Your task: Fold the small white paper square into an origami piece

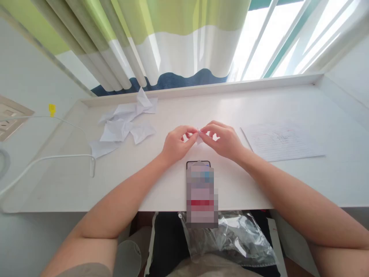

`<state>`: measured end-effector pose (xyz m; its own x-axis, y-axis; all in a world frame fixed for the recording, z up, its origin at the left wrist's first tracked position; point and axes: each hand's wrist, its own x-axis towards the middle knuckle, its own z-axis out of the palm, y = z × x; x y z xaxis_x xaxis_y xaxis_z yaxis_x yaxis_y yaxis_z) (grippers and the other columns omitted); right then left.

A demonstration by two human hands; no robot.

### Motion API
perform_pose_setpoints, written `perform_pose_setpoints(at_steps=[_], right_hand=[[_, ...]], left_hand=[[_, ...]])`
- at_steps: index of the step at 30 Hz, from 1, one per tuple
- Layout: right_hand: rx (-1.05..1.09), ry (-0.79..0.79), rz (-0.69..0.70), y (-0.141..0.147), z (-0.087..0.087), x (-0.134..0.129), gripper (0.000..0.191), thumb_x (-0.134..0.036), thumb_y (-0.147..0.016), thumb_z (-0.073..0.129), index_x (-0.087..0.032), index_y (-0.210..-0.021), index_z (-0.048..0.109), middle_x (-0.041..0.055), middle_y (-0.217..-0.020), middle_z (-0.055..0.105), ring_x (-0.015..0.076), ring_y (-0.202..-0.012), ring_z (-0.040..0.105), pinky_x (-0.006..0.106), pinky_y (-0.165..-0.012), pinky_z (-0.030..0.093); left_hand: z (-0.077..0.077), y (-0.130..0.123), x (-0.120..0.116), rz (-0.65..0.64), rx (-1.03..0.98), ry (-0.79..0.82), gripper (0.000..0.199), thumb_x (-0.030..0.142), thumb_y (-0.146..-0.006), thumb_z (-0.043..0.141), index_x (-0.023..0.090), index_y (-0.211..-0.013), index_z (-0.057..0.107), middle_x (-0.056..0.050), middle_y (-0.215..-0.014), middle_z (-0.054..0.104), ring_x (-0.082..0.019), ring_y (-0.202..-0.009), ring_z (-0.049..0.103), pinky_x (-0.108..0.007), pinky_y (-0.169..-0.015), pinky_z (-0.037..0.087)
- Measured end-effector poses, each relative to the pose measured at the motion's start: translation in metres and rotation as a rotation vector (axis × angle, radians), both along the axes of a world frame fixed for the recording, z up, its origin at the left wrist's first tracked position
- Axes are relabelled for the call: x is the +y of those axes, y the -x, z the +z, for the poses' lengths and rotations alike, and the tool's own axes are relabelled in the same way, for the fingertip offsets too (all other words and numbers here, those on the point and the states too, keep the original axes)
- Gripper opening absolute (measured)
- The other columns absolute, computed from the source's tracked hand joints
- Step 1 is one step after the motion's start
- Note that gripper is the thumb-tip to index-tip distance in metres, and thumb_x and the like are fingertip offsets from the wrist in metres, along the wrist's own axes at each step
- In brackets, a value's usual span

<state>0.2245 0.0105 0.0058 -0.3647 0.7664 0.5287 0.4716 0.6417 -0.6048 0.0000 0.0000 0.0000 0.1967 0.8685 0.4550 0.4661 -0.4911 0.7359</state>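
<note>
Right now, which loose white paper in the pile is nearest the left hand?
The creased white piece at the right front of the pile; the rest lie left or behind.

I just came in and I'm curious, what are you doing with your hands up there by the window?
Both hands, the left hand and the right hand, are pinching one small piece of white paper between their fingertips, over the white desk. Crumpled or folded papers lie in a loose heap to the left. Sheets with writing lie flat on the right. A phone, mostly blurred out, is in front of the hands, near the desk's edge.
</note>
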Motion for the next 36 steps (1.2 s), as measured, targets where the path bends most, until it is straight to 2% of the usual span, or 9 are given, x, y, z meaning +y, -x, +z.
perform_pose_setpoints(at_steps=[4, 8, 14, 17, 19, 22, 26, 31, 36], right_hand=[[0.028, 0.025, -0.006, -0.002, 0.001, -0.001, 0.02, -0.042, -0.108, 0.068, -0.027, -0.1, 0.079, 0.0037, -0.099, 0.081, 0.0183, -0.074, 0.07, 0.04, -0.071, 0.058], [0.048, 0.047, -0.005, -0.003, -0.001, 0.001, 0.018, -0.045, -0.106, 0.075, -0.028, -0.101, 0.078, 0.0031, -0.1, 0.08, 0.0188, -0.077, 0.07, 0.041, -0.073, 0.059], [0.064, 0.064, 0.017, -0.004, -0.004, 0.004, 0.028, -0.047, -0.103, 0.08, -0.029, -0.124, 0.08, 0.0051, -0.11, 0.079, 0.0215, -0.085, 0.072, 0.043, -0.08, 0.063], [0.086, 0.073, 0.034, -0.006, -0.004, 0.006, 0.042, -0.048, -0.098, 0.085, -0.028, -0.134, 0.078, 0.0095, -0.127, 0.08, 0.0286, -0.109, 0.077, 0.049, -0.096, 0.064], [0.094, 0.129, 0.048, -0.007, -0.003, 0.006, 0.034, -0.05, -0.097, 0.085, -0.027, -0.123, 0.081, 0.0094, -0.124, 0.083, 0.0309, -0.114, 0.077, 0.052, -0.102, 0.063], [0.114, 0.21, 0.048, -0.007, 0.002, 0.005, 0.025, -0.05, -0.096, 0.085, -0.027, -0.1, 0.081, 0.0063, -0.104, 0.084, 0.028, -0.099, 0.077, 0.049, -0.094, 0.063], [0.185, 0.237, 0.027, -0.004, 0.008, 0.001, 0.026, -0.05, -0.094, 0.087, -0.026, -0.088, 0.078, 0.0039, -0.092, 0.08, 0.0232, -0.088, 0.073, 0.045, -0.088, 0.061], [0.257, 0.401, 0.069, 0.001, 0.008, -0.002, 0.045, -0.067, -0.092, 0.088, -0.025, -0.085, 0.073, 0.0025, -0.08, 0.079, 0.0201, -0.075, 0.071, 0.042, -0.074, 0.058], [0.254, 0.404, 0.093, 0.001, 0.007, -0.002, 0.049, -0.072, -0.092, 0.086, -0.024, -0.089, 0.075, 0.0043, -0.084, 0.083, 0.0202, -0.076, 0.074, 0.042, -0.076, 0.059]], left_hand=[[0.004, 0.003, -0.001, -0.052, 0.003, 0.037, 0.019, 0.042, -0.098, 0.084, 0.027, -0.109, 0.081, -0.003, -0.109, 0.084, -0.022, -0.104, 0.077, -0.04, -0.099, 0.063], [0.003, 0.002, -0.001, -0.125, -0.064, 0.081, 0.017, 0.039, -0.099, 0.083, 0.026, -0.108, 0.076, -0.004, -0.113, 0.084, -0.022, -0.108, 0.077, -0.043, -0.107, 0.061], [-0.004, -0.001, 0.001, -0.21, -0.204, 0.147, 0.016, 0.038, -0.102, 0.08, 0.024, -0.108, 0.075, -0.008, -0.113, 0.084, -0.02, -0.101, 0.078, -0.038, -0.092, 0.063], [-0.003, 0.001, 0.002, -0.197, -0.211, 0.165, 0.013, 0.033, -0.099, 0.08, 0.023, -0.106, 0.076, -0.006, -0.107, 0.084, -0.018, -0.093, 0.076, -0.035, -0.087, 0.061], [-0.003, 0.002, 0.003, -0.183, -0.222, 0.159, 0.011, 0.031, -0.098, 0.08, 0.023, -0.104, 0.076, -0.005, -0.103, 0.084, -0.017, -0.09, 0.075, -0.033, -0.084, 0.06], [-0.004, 0.003, 0.004, -0.169, -0.238, 0.149, 0.013, 0.031, -0.096, 0.082, 0.022, -0.103, 0.076, -0.004, -0.102, 0.084, -0.017, -0.092, 0.077, -0.032, -0.084, 0.06], [-0.005, 0.001, 0.004, -0.208, -0.277, 0.177, 0.02, 0.034, -0.094, 0.087, 0.023, -0.105, 0.076, -0.004, -0.106, 0.085, -0.018, -0.098, 0.079, -0.034, -0.091, 0.063], [-0.006, -0.002, 0.002, -0.271, -0.358, 0.304, 0.034, 0.039, -0.09, 0.094, 0.023, -0.113, 0.074, -0.004, -0.103, 0.084, -0.015, -0.088, 0.078, -0.032, -0.085, 0.062], [-0.002, -0.001, 0.002, -0.26, -0.335, 0.372, 0.037, 0.049, -0.089, 0.096, 0.02, -0.105, 0.08, -0.006, -0.098, 0.086, -0.017, -0.086, 0.078, -0.031, -0.08, 0.061]])
